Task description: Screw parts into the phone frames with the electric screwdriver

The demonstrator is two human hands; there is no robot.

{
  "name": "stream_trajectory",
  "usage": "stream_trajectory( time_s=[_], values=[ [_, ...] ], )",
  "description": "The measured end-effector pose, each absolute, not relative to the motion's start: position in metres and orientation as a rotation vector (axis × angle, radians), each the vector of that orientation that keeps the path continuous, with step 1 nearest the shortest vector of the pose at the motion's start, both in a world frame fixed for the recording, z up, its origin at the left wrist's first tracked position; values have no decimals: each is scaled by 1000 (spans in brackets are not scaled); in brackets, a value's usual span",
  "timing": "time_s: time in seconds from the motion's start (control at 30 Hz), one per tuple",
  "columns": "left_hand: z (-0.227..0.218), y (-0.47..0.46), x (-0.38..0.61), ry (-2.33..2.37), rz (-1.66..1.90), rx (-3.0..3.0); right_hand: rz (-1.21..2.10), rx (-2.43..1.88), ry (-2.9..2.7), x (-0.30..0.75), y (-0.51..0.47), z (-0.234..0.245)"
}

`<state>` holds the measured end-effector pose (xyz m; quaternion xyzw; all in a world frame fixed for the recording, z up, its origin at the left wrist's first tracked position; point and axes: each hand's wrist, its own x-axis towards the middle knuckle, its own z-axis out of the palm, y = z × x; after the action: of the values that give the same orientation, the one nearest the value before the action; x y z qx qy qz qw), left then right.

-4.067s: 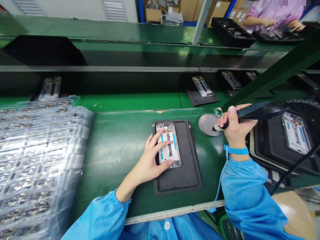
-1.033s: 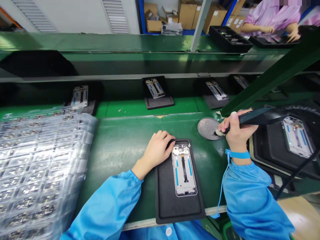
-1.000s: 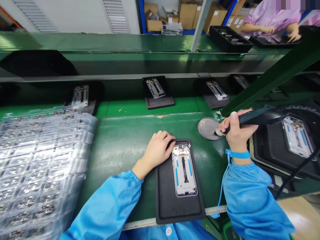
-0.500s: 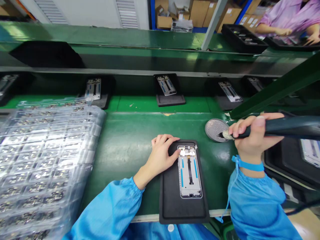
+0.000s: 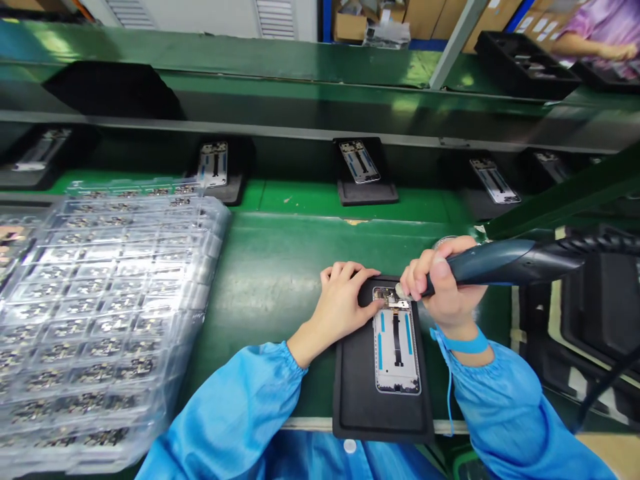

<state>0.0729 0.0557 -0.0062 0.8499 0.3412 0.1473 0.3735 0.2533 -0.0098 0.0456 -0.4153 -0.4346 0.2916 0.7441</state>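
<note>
A phone frame (image 5: 407, 363) with blue strips and a dark flex cable lies face down in a black tray (image 5: 383, 420) in front of me. My left hand (image 5: 345, 300) rests over the tray's upper left side, fingers spread, its thumb touching the phone frame's upper left edge. In my right hand (image 5: 447, 287) is a dark electric screwdriver (image 5: 500, 262), held almost level. Its tip end is at the upper right of the phone frame; my fingers partly cover it. Behind that hand, a round metal dish (image 5: 445, 241) is mostly hidden.
Stacked clear plastic trays (image 5: 113, 313) of small parts stand at left. Along the green line beyond, several black trays carry phone frames (image 5: 360, 162). A green post (image 5: 565, 190) slants in at right, above black trays (image 5: 600, 300). A co-worker (image 5: 600, 40) sits at far right.
My right hand has brought the electric screwdriver left, from the round metal dish to the top of the phone frame. My left hand stays at the phone frame. The view has shifted slightly.
</note>
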Motion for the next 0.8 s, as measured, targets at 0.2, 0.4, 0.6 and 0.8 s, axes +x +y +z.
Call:
stream_trajectory(
  time_s=[0.2, 0.4, 0.6, 0.8],
  values=[
    [-5, 55, 75, 886, 352, 2186, 663, -890, -969, 251, -12, 46],
    [-2, 54, 74, 897, 335, 2203, 666, -938, -986, 250, -13, 42],
    [-1, 53, 71, 879, 348, 2211, 718, -922, -1030, 246, -10, 36],
    [30, 26, 18, 857, 477, 2304, 687, -926, -1006, 245, -20, 34]
  ],
)
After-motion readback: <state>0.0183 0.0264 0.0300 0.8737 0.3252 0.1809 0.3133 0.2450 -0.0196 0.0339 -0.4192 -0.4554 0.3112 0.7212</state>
